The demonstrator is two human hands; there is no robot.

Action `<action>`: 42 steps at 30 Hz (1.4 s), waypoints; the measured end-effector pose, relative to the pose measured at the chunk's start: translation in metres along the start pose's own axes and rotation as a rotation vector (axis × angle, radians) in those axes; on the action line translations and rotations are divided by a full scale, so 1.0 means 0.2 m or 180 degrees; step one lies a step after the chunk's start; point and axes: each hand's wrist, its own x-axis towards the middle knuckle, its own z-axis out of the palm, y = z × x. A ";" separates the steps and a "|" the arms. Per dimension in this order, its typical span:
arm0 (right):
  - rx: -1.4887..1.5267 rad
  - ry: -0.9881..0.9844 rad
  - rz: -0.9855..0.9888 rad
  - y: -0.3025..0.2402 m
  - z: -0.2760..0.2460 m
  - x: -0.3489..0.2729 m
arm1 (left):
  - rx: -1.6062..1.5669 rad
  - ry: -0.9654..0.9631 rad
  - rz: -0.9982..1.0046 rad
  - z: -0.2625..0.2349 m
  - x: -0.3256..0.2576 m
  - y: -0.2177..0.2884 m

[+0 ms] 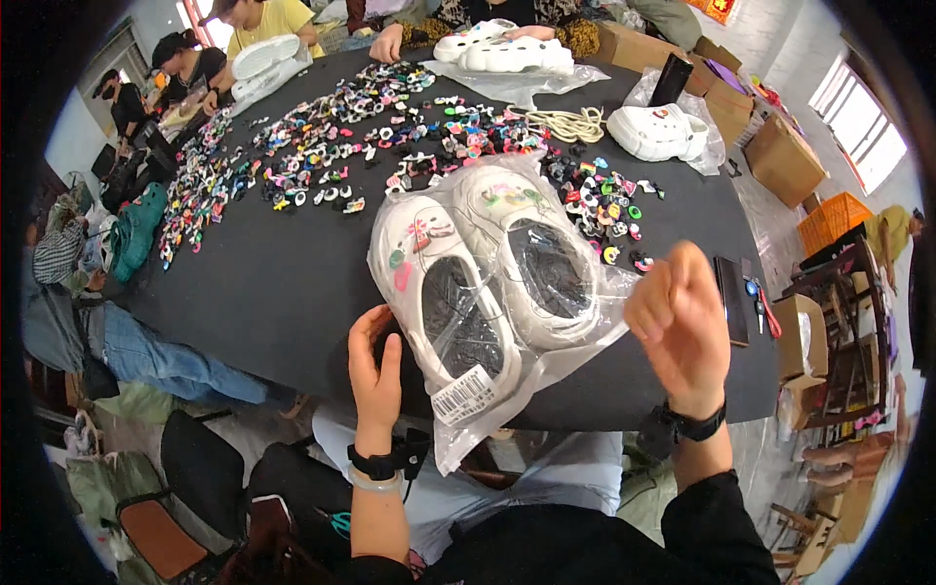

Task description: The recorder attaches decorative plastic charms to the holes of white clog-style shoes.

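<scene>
A pair of white clogs (434,278) with colourful charms lies inside a clear plastic bag (522,390) at the table's near edge. A white barcode label (463,394) is on the bag's lower left. My left hand (373,375) is beside the left clog at the bag's edge, thumb and fingers apart, open. My right hand (685,327) is raised at the bag's right edge, its fingers curled closed. What those fingers hold, if anything, is hidden. Many small shoe charms (322,146) are spread over the black table (253,302) beyond the bag.
At the far right stand another white clog pair (658,132) and a coil of cream cord (570,124). A dark flat case (731,300) and red-handled scissors (767,312) lie right of my right hand. Co-workers sit across the table, one behind white clogs (502,49). Cardboard boxes (785,161) stand right.
</scene>
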 end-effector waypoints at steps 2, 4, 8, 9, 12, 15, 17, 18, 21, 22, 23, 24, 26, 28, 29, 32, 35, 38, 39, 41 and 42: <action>-0.3092 0.0036 -0.0421 -0.02 -0.06 -0.10 | 0.0260 -0.0072 0.0002 0.00 0.00 -0.02; -0.5835 -0.0529 -0.1057 -0.02 -0.06 -0.10 | 0.0135 -0.0032 -0.0099 0.01 0.00 -0.02; -0.5396 0.0494 -0.0914 0.09 -0.19 -0.19 | -0.0057 0.0086 0.0021 0.01 -0.02 0.03; -0.5169 0.0704 -0.0851 0.10 -0.23 -0.22 | -0.0196 0.0092 -0.0108 0.02 -0.05 0.07; -0.3995 0.0978 0.0069 0.09 -0.35 -0.29 | -0.0129 -0.0094 0.0102 -0.01 -0.20 0.22; -0.4255 0.1180 -0.0408 0.12 -0.38 -0.26 | -0.0298 -0.0579 -0.0002 -0.05 -0.34 0.32; -0.4340 0.1350 -0.0645 0.13 -0.43 -0.26 | -0.0304 -0.0738 -0.0128 -0.08 -0.41 0.33; -0.4357 0.1366 -0.0631 0.12 -0.44 -0.27 | -0.0448 -0.0913 -0.0443 -0.10 -0.44 0.32; -0.2383 0.1532 0.0251 0.16 -0.43 -0.28 | -0.0720 -0.0966 -0.1219 -0.07 -0.48 0.39; -0.2358 0.1472 0.0317 0.17 -0.42 -0.28 | -0.0878 -0.0834 -0.1649 -0.06 -0.50 0.41; -0.2333 0.1411 0.0377 0.17 -0.40 -0.27 | -0.1216 -0.0764 -0.1675 -0.06 -0.52 0.38; -0.2299 0.1411 0.0402 0.16 -0.37 -0.26 | -0.1181 -0.0752 -0.1697 -0.07 -0.53 0.38; -0.2403 0.1484 0.0334 0.16 -0.34 -0.25 | -0.0993 -0.0729 -0.1936 -0.05 -0.54 0.38; -0.2376 0.1684 -0.0018 0.16 -0.38 -0.27 | -0.0967 -0.0733 -0.1899 -0.07 -0.57 0.36; -0.1882 0.1880 -0.0102 0.16 -0.42 -0.28 | -0.1178 -0.0577 -0.1867 -0.09 -0.59 0.34; -0.1097 0.1983 -0.0116 0.19 -0.47 -0.33 | -0.1291 -0.0420 -0.1911 -0.14 -0.62 0.33; -0.0794 0.2288 0.0091 0.23 -0.42 -0.40 | -0.1018 -0.0611 -0.2156 -0.15 -0.63 0.34; -0.0450 0.2462 -0.0378 0.24 -0.33 -0.47 | -0.0806 -0.1165 -0.2108 -0.16 -0.62 0.32; -0.0239 0.2392 -0.0549 0.27 -0.32 -0.51 | -0.0823 -0.1150 -0.2147 -0.17 -0.62 0.32; -0.0021 0.2044 -0.0507 0.34 -0.25 -0.56 | -0.0855 -0.1164 -0.2124 -0.17 -0.64 0.31; 0.0148 0.1725 -0.0507 0.38 -0.22 -0.59 | -0.0875 -0.1181 -0.2157 -0.16 -0.63 0.31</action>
